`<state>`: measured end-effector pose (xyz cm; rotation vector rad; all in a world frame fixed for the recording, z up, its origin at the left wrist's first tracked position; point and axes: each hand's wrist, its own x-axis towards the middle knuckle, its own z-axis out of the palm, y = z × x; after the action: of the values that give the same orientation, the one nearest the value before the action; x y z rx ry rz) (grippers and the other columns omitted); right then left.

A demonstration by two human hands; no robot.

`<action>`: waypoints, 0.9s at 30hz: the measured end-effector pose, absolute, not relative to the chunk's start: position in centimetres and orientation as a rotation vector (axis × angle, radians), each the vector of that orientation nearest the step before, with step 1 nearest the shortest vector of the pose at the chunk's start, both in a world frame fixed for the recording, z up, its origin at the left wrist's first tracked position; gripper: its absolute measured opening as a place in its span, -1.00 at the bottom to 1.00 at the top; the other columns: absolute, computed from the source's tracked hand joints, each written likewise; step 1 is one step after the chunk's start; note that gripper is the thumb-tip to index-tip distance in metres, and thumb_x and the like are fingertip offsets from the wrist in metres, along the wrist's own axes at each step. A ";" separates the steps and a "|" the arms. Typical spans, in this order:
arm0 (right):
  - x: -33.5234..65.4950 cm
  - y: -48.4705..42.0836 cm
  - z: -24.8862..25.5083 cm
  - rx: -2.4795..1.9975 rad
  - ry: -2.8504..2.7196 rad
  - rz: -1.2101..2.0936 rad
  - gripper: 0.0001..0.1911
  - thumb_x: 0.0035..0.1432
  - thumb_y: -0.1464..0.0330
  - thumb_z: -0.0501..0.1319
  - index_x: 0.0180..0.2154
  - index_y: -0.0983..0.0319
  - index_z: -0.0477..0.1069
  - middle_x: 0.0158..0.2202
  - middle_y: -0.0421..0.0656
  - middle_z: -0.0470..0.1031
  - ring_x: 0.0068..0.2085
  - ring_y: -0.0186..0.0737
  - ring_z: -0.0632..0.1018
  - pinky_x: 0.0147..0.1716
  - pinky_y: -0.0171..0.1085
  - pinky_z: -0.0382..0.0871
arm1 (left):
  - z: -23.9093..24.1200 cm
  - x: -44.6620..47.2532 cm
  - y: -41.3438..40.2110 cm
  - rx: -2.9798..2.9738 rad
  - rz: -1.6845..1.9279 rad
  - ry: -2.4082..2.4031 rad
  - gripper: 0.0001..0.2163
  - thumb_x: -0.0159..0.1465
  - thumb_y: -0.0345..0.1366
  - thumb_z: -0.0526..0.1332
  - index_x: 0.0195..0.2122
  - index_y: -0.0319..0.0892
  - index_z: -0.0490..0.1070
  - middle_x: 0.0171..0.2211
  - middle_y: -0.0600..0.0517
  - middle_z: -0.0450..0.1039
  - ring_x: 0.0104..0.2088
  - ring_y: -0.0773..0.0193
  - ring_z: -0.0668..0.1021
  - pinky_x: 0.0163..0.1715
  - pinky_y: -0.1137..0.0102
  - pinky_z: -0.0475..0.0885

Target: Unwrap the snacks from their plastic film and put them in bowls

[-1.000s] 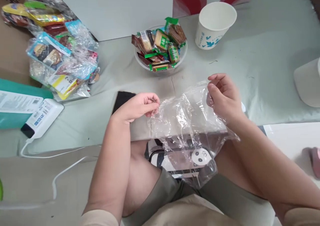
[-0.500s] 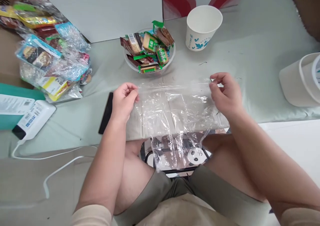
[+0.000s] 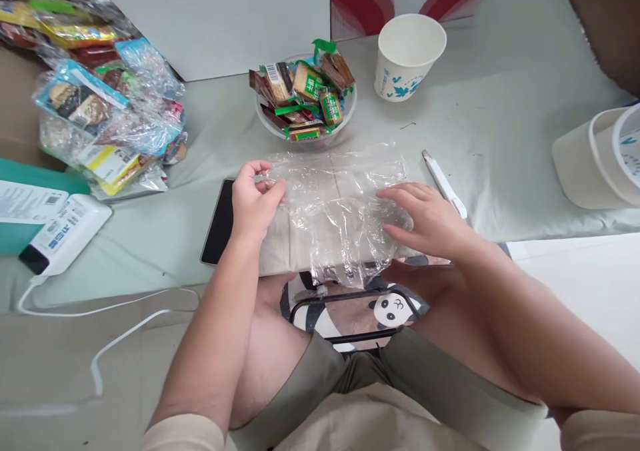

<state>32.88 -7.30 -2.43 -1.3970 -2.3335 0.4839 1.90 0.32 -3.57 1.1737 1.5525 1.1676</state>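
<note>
A crinkled clear plastic bag (image 3: 340,218) lies along the table's front edge, its lower part hanging over the side. My left hand (image 3: 255,201) has its fingers curled in around the bag's left edge. Over the right side of the bag, my right hand (image 3: 425,218) is open, its fingers stretched apart. A white utility knife (image 3: 444,184) rests on the cloth just beyond the right hand. Beside my left hand lies a dark phone (image 3: 219,228), partly hidden by the wrist.
Behind the bag stands a clear bowl (image 3: 345,128) of wrapped biscuits, with a paper cup (image 3: 406,71) to its right. Packaged snacks (image 3: 107,118) are heaped at the left, above a corded white device (image 3: 70,228). White containers (image 3: 583,161) stand at the right. Boxes (image 3: 225,24) line the back.
My right hand has let go of the bag's top right corner, moved left and opened. The bag has slid up onto the table and slackened. The utility knife has come into view.
</note>
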 end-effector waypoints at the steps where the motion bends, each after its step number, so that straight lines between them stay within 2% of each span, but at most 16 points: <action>1: 33.0 -7.4 -2.6 -1.413 -2.352 0.477 -0.55 0.26 0.28 0.20 0.17 0.15 0.41 0.07 0.05 0.59 0.12 0.18 0.59 0.12 0.21 0.49 | -3.6 1.9 0.4 1.173 1.176 1.559 -0.68 0.00 -0.44 0.33 -0.20 -0.07 0.40 -0.30 0.12 0.35 -0.53 0.43 0.44 -0.54 0.45 0.39; 4: 33.7 -7.7 -3.2 -1.472 -2.395 0.455 -0.52 0.24 0.30 0.21 0.19 0.14 0.40 0.18 0.08 0.50 0.21 0.23 0.53 0.16 0.24 0.46 | -3.6 2.1 0.9 1.123 1.253 1.562 -0.60 -0.07 -0.53 0.24 -0.18 -0.07 0.37 -0.30 0.12 0.32 -0.53 0.44 0.37 -0.57 0.46 0.34; 7: 34.3 -8.2 -3.4 -1.572 -2.394 0.462 -0.39 0.22 0.28 0.23 0.29 0.12 0.30 0.31 0.11 0.37 0.31 0.29 0.45 0.20 0.27 0.43 | -3.5 2.4 1.4 1.011 1.364 1.585 -0.57 -0.10 -0.57 0.20 -0.19 -0.08 0.36 -0.27 0.11 0.29 -0.53 0.45 0.31 -0.62 0.48 0.28; 11: 34.8 -8.9 -3.1 -1.631 -2.432 0.469 -0.31 0.24 0.25 0.24 0.37 0.15 0.20 0.35 0.14 0.32 0.35 0.31 0.40 0.21 0.28 0.41 | -3.5 2.9 1.7 0.905 1.489 1.589 -0.58 -0.09 -0.58 0.20 -0.18 -0.10 0.36 -0.24 0.10 0.28 -0.52 0.49 0.26 -0.63 0.52 0.23; 14: 34.9 -9.4 -2.7 -1.659 -2.438 0.431 -0.49 0.27 0.26 0.21 0.23 0.21 0.36 0.19 0.13 0.46 0.25 0.28 0.47 0.16 0.24 0.43 | -3.6 3.3 1.7 0.888 1.566 1.585 -0.59 -0.06 -0.58 0.23 -0.17 -0.12 0.35 -0.21 0.09 0.27 -0.50 0.50 0.23 -0.63 0.54 0.19; 16: 34.7 -9.5 -2.4 -1.697 -2.385 0.441 -0.68 0.30 0.26 0.16 0.02 0.22 0.48 0.02 0.10 0.54 0.08 0.20 0.56 0.05 0.16 0.48 | -3.6 3.4 1.9 0.868 1.614 1.573 -0.60 -0.04 -0.59 0.25 -0.17 -0.12 0.34 -0.20 0.07 0.26 -0.50 0.50 0.22 -0.63 0.53 0.18; 18: 34.4 -9.7 -2.0 -1.735 -2.266 0.540 -0.77 0.32 0.25 0.12 -0.17 0.22 0.49 -0.10 0.06 0.55 -0.12 0.05 0.59 -0.12 0.03 0.51 | -3.9 3.3 2.1 0.848 1.654 1.565 -0.60 -0.03 -0.60 0.26 -0.18 -0.12 0.34 -0.21 0.07 0.25 -0.50 0.49 0.22 -0.63 0.50 0.18; 21: 34.1 -9.8 -1.1 -1.759 -1.987 0.762 -0.78 0.30 0.22 0.14 -0.32 0.21 0.41 -0.19 -0.01 0.54 -0.31 -0.16 0.52 -0.31 -0.13 0.45 | -4.9 2.5 2.5 0.880 1.663 1.566 -0.63 0.02 -0.58 0.27 -0.15 -0.12 0.36 -0.23 0.10 0.24 -0.49 0.50 0.23 -0.58 0.46 0.18; 25: 34.2 -10.0 -0.4 -1.753 -1.586 1.026 -0.69 0.29 0.12 0.20 -0.38 0.20 0.43 -0.22 -0.06 0.56 -0.24 -0.17 0.56 -0.24 -0.15 0.45 | -6.1 1.3 2.9 0.979 1.601 1.518 -0.79 0.19 -0.46 0.28 -0.16 -0.10 0.40 -0.31 0.15 0.25 -0.44 0.49 0.34 -0.49 0.42 0.15; 27: 34.3 -10.0 -0.4 -1.761 -1.321 1.158 -0.68 0.28 0.09 0.25 -0.36 0.19 0.44 -0.27 -0.10 0.58 -0.24 -0.19 0.58 -0.21 -0.17 0.46 | -6.0 1.3 2.9 0.935 1.625 1.498 -0.82 0.18 -0.42 0.32 -0.20 -0.09 0.42 -0.34 0.16 0.25 -0.44 0.49 0.35 -0.49 0.42 0.14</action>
<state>34.30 -9.99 -0.36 -1.7610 -1.3213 1.1581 1.26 2.93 -5.97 0.9347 1.4975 1.6253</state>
